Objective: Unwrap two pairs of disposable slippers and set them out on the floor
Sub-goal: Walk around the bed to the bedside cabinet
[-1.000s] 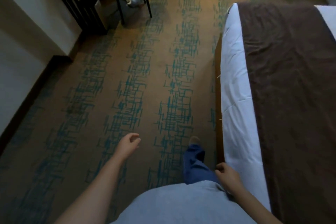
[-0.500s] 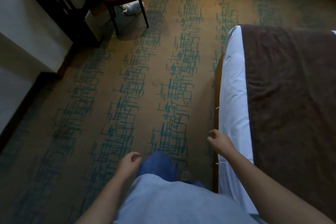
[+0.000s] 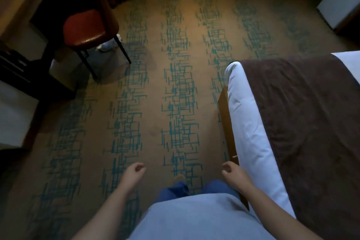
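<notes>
No slipper packet is plainly in view. A small white object lies on the carpet under the red chair; I cannot tell what it is. My left hand hangs low at the bottom centre, fingers loosely curled, holding nothing. My right hand hangs beside the bed's near corner, fingers also loosely curled and empty. Both hands are far from the white object. My blue trouser legs and grey shirt show below.
A red-seated chair stands at the upper left by a dark desk. A bed with white sheet and brown throw fills the right. Patterned carpet runs ahead to a curtained wall. A white cabinet sits far right.
I have walked forward: the chair and the far wall are nearer and the bed's end is now beside me. My right hand swung forward, and both hands now hang level.
</notes>
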`<action>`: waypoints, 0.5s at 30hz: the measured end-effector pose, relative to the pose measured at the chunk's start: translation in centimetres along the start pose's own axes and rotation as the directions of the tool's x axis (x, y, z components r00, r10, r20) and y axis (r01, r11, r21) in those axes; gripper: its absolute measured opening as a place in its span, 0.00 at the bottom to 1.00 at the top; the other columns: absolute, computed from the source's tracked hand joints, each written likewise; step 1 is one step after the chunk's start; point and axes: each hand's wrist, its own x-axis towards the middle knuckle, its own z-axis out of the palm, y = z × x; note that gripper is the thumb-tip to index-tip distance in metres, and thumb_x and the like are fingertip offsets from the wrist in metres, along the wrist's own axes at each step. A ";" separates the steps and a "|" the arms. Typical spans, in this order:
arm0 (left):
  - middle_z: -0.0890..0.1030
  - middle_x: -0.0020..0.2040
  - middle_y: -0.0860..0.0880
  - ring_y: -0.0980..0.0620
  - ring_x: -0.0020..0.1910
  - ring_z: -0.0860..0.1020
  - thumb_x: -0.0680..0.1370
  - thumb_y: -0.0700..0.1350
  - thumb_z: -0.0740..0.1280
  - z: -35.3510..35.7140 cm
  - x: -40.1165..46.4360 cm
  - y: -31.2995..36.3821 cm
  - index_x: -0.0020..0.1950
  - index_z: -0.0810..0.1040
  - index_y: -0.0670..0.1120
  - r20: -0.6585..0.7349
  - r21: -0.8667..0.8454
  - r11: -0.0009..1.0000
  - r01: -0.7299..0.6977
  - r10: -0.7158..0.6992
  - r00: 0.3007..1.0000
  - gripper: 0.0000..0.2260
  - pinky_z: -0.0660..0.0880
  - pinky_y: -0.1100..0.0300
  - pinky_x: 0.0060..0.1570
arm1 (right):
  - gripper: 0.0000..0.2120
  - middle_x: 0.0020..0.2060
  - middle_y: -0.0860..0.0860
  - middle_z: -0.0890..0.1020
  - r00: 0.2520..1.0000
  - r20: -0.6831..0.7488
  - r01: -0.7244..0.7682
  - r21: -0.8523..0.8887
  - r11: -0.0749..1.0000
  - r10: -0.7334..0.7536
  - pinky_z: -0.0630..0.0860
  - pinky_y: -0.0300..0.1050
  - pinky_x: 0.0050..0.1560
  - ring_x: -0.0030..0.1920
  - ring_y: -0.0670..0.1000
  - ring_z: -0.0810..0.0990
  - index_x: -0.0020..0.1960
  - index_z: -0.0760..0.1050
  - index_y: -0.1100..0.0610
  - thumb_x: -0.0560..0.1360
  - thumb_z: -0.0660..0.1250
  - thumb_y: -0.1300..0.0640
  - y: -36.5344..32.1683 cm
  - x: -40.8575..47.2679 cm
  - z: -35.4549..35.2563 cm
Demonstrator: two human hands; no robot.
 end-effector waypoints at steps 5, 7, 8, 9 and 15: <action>0.78 0.60 0.42 0.45 0.58 0.76 0.78 0.44 0.62 -3.4 6.8 10.0 0.62 0.74 0.43 0.008 0.049 0.994 -0.093 0.093 0.996 0.14 0.71 0.55 0.53 | 0.15 0.59 0.58 0.78 0.998 -0.011 -0.056 0.079 0.995 0.057 0.71 0.45 0.55 0.58 0.58 0.76 0.62 0.72 0.59 0.76 0.60 0.58 -3.2 4.2 -3.0; 0.78 0.59 0.43 0.46 0.57 0.76 0.78 0.44 0.62 -3.5 9.1 13.0 0.62 0.74 0.44 0.010 0.034 0.993 -0.118 0.117 0.993 0.13 0.72 0.55 0.53 | 0.12 0.55 0.60 0.80 0.997 -0.006 -0.073 0.110 0.991 0.074 0.72 0.47 0.53 0.54 0.59 0.77 0.57 0.73 0.61 0.75 0.60 0.59 -4.1 6.3 -4.3; 0.78 0.59 0.43 0.47 0.56 0.76 0.78 0.44 0.62 -3.2 10.3 14.4 0.62 0.75 0.44 0.011 0.023 0.993 -0.119 0.119 0.993 0.13 0.71 0.56 0.52 | 0.12 0.53 0.61 0.80 0.997 0.001 -0.078 0.119 0.990 0.078 0.73 0.49 0.53 0.52 0.59 0.77 0.56 0.74 0.61 0.75 0.59 0.59 -4.7 7.7 -5.2; 0.79 0.58 0.43 0.47 0.56 0.77 0.78 0.44 0.62 -2.9 11.5 15.9 0.61 0.75 0.44 0.010 0.012 0.993 -0.115 0.115 0.993 0.13 0.72 0.56 0.52 | 0.11 0.52 0.61 0.80 0.997 0.008 -0.078 0.120 0.990 0.077 0.73 0.50 0.53 0.52 0.59 0.77 0.55 0.73 0.62 0.75 0.59 0.59 -5.2 9.2 -6.1; 0.79 0.56 0.40 0.43 0.56 0.78 0.77 0.40 0.63 -0.9 17.8 23.8 0.60 0.75 0.41 0.064 0.016 0.997 -0.078 0.077 0.995 0.12 0.72 0.56 0.54 | 0.14 0.54 0.62 0.79 0.998 -0.015 -0.053 0.106 0.993 0.055 0.74 0.49 0.55 0.54 0.60 0.77 0.57 0.73 0.63 0.75 0.58 0.59 -10.3 19.8 -15.3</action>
